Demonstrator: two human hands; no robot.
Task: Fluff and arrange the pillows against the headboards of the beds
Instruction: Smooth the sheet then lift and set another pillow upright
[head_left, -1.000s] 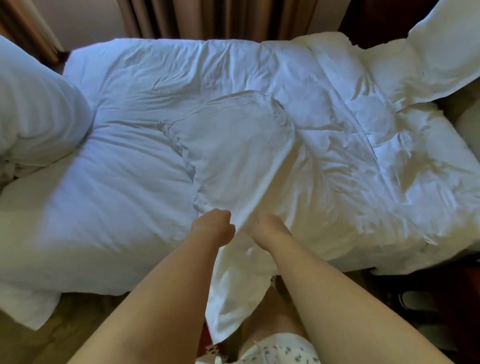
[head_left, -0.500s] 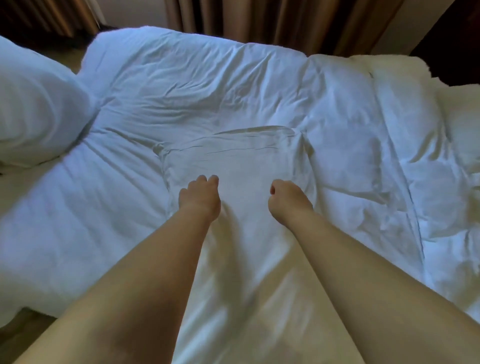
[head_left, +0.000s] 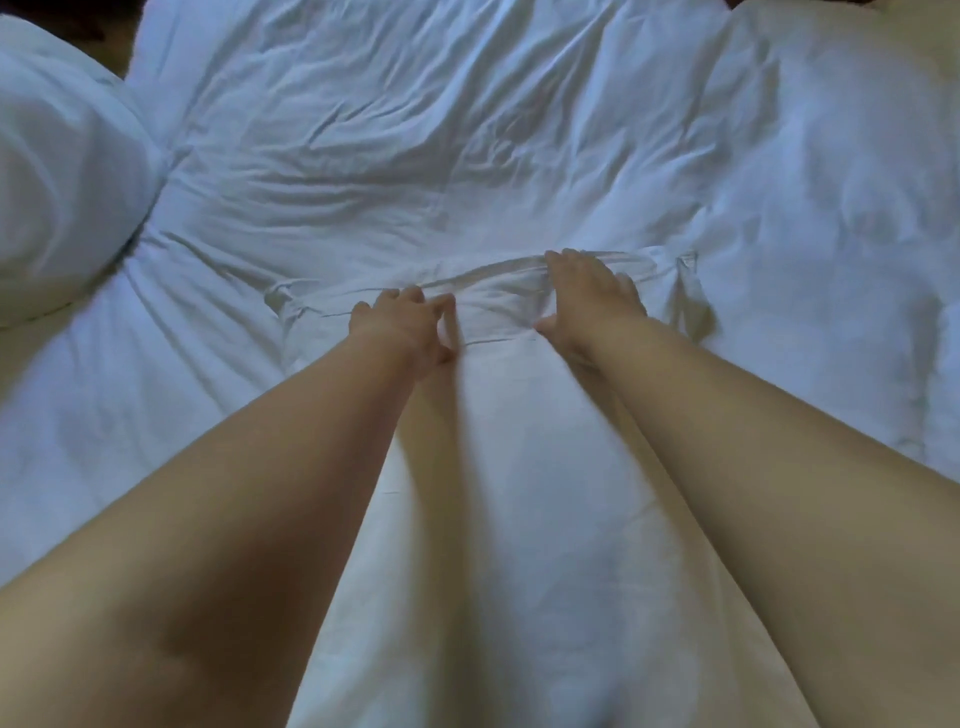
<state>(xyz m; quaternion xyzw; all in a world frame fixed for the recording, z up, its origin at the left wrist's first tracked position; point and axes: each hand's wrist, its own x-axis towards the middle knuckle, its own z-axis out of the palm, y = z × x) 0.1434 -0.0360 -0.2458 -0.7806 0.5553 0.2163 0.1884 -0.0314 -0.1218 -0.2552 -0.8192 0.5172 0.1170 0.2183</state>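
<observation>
Your arms reach straight out over the bed, and both hands sit at the far end of a flat white pillowcase that lies lengthwise on the wrinkled white duvet. The pillowcase runs from the bottom edge of the view, between your forearms, up to a folded hem just beyond your fingers; its far corners show to the left of your left hand and to the right of your right hand.

Your left hand rests on the cloth just short of the hem, fingers curled and bunched loosely, thumb turned inward toward the middle. You cannot tell whether it pinches any fabric; the hand is slightly blurred. Your right hand lies flatter, palm down, fingers spread and reaching onto the hem itself, where the cloth gathers in a low ridge under the fingertips. The thumb points inward toward your left hand. The two hands are near each other but apart, with a strip of pillowcase between them.

A plump white pillow sits at the left edge of the view, on the duvet, well apart from both hands.
</observation>
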